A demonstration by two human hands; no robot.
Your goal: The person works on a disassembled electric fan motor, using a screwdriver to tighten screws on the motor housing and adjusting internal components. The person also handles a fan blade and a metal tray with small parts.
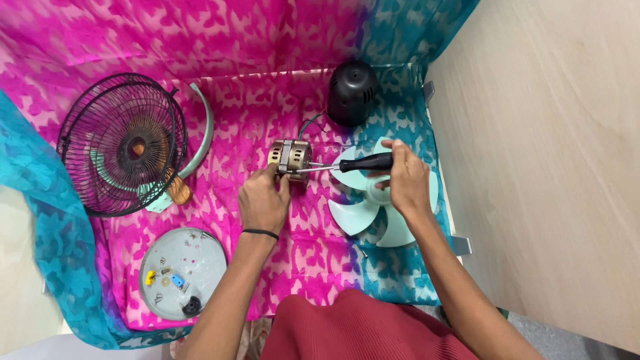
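My left hand (263, 200) grips a small fan motor (291, 157) with a brass-coloured metal body, holding it on the pink cloth. My right hand (404, 179) holds a screwdriver (353, 164) with a black handle; its metal shaft points left, with the tip against the motor's right side. A pale green fan blade (360, 215) lies under and beside my right hand. Green and black wires run from the motor toward a black motor cover (351, 92) behind it.
A dark wire fan guard with a pale green rim (123, 143) lies at the left. A round grey base plate (183, 272) holding screws and small coloured parts sits at the lower left. A pink and teal cloth (253, 47) covers the surface; a wooden panel (553, 153) stands at the right.
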